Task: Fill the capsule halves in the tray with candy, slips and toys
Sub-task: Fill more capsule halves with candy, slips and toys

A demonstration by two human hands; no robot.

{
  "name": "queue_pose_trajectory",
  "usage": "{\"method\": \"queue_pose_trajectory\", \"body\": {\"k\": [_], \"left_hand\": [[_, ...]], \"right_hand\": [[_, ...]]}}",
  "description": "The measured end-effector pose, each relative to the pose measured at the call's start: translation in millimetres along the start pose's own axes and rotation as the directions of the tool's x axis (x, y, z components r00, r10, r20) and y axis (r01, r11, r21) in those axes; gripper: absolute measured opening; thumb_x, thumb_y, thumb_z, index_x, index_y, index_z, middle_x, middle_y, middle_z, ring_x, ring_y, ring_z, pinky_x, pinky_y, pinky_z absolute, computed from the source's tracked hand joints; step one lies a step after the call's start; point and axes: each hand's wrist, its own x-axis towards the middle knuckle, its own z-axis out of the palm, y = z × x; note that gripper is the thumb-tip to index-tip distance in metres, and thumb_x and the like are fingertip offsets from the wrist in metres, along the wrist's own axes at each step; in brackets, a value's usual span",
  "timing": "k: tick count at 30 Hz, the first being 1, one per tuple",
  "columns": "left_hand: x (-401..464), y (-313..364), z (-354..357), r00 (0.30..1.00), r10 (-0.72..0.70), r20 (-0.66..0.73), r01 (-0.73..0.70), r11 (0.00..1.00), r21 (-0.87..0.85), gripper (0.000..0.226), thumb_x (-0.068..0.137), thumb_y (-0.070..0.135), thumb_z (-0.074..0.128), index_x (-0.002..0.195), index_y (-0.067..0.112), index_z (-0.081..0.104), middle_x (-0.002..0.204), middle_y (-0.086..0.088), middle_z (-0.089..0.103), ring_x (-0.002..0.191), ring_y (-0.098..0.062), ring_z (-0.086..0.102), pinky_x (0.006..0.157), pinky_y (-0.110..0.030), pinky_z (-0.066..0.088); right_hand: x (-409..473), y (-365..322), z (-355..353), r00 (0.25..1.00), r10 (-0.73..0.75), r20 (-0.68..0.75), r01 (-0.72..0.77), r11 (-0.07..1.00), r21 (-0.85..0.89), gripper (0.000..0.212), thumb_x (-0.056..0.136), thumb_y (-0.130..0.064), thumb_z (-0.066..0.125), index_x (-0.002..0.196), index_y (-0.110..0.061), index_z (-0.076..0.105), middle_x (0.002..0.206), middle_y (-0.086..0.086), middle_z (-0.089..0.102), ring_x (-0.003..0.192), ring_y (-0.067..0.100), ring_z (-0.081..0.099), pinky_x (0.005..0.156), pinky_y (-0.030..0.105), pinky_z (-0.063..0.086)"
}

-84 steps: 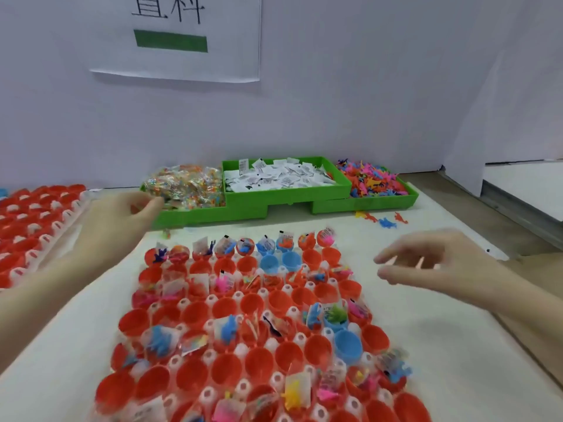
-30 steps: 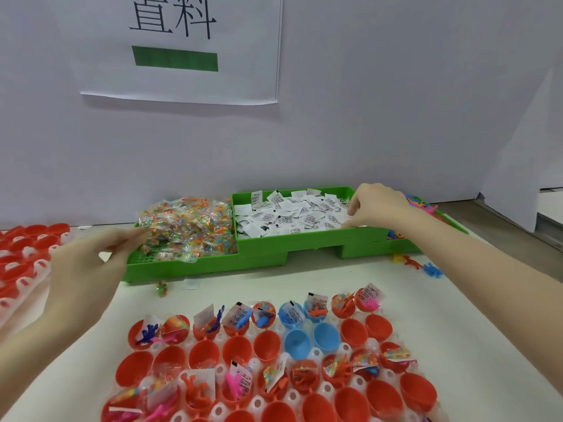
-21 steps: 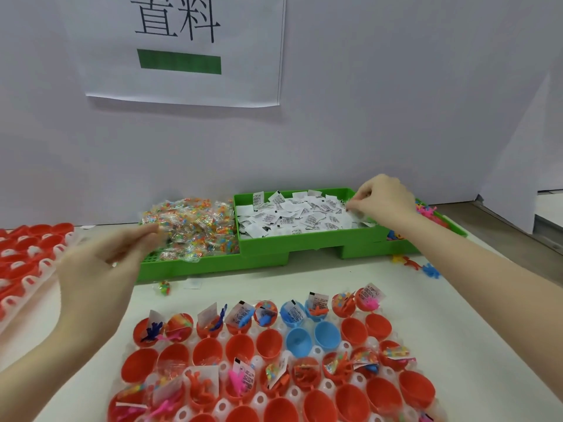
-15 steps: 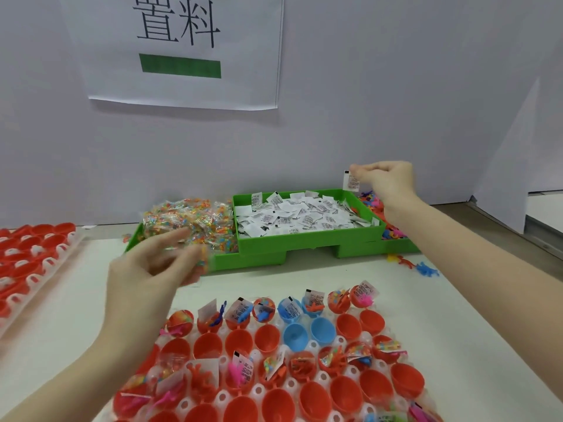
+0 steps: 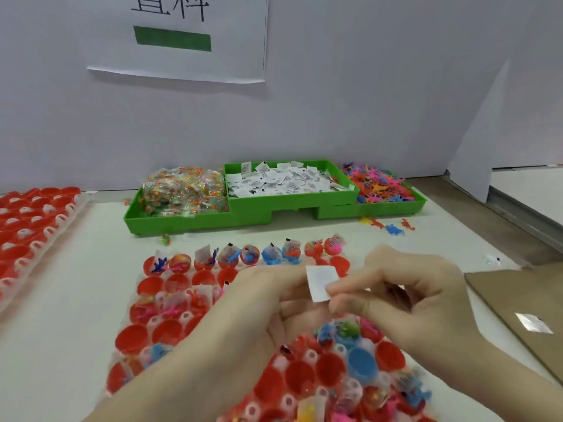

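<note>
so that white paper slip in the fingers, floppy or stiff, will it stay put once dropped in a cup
The slip, pinched by the right hand, looks thin and probably light, likely bending easily. Slips in filled capsule halves stick up above the rims, so it may sit loosely.

A pale, off-white tabletop [image 5: 79, 300] crowded with trays.

On it lie a clear tray of red and blue capsule halves [image 5: 170, 330], a second tray of red halves [image 5: 27, 226] at the left edge, three green plastic bins [image 5: 243, 213] along the back, loose small plastic toys [image 5: 387, 226], and brown cardboard [image 5: 518, 296] at right.
</note>
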Motion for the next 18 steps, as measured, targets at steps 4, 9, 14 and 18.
{"method": "queue_pose_trajectory", "body": {"k": [4, 9, 14, 18], "left_hand": [[-20.5, -6.9, 13.2, 1.000, 0.018, -0.018, -0.018, 1.000, 0.024, 0.019, 0.056, 0.024, 0.065, 0.061, 0.009, 0.076, 0.062, -0.010, 0.070, 0.049, -0.015, 0.066, 0.045, -0.018, 0.051], [-43.5, -15.8, 29.1, 0.966, 0.252, -0.053, -0.235, 0.948, 0.217, 0.016, 0.075, 0.000, 0.067, 0.077, 0.013, 0.076, 0.073, -0.006, 0.073, 0.062, -0.011, 0.069, 0.053, -0.014, 0.051], [-49.6, -33.9, 41.6, 0.916, 0.393, -0.083, -0.336, 0.863, 0.376, 0.023, 0.079, 0.001, 0.065, 0.084, 0.022, 0.071, 0.079, 0.001, 0.073, 0.066, -0.009, 0.070, 0.058, -0.016, 0.054], [-52.2, -51.2, 47.5, 0.912, 0.400, -0.087, -0.325, 0.837, 0.440, 0.024, 0.079, 0.006, 0.067, 0.086, 0.029, 0.069, 0.079, 0.005, 0.073, 0.069, -0.011, 0.070, 0.064, -0.022, 0.057]], "right_hand": [[-24.0, -9.6, -11.6, 0.999, 0.029, 0.019, -0.029, 1.000, 0.003, 0.023, 0.068, -0.039, 0.069, 0.085, -0.024, 0.068, 0.055, -0.029, 0.049, 0.052, -0.011, 0.040, 0.053, 0.000, 0.029], [-43.7, -23.5, -24.5, 0.982, 0.186, 0.010, -0.186, 0.975, 0.119, 0.029, 0.066, -0.059, 0.067, 0.086, -0.038, 0.070, 0.050, -0.016, 0.042, 0.047, 0.002, 0.036, 0.048, 0.012, 0.029], [-59.3, -27.9, -36.8, 0.849, 0.504, 0.160, -0.482, 0.615, 0.624, 0.046, 0.077, -0.050, 0.054, 0.106, -0.019, 0.071, 0.059, -0.006, 0.041, 0.053, 0.007, 0.043, 0.055, 0.018, 0.045], [-74.0, -30.1, -42.3, 0.857, 0.509, 0.079, -0.484, 0.744, 0.461, 0.032, 0.086, -0.018, 0.047, 0.115, -0.021, 0.060, 0.061, -0.008, 0.047, 0.056, 0.003, 0.047, 0.059, 0.010, 0.043]]}}
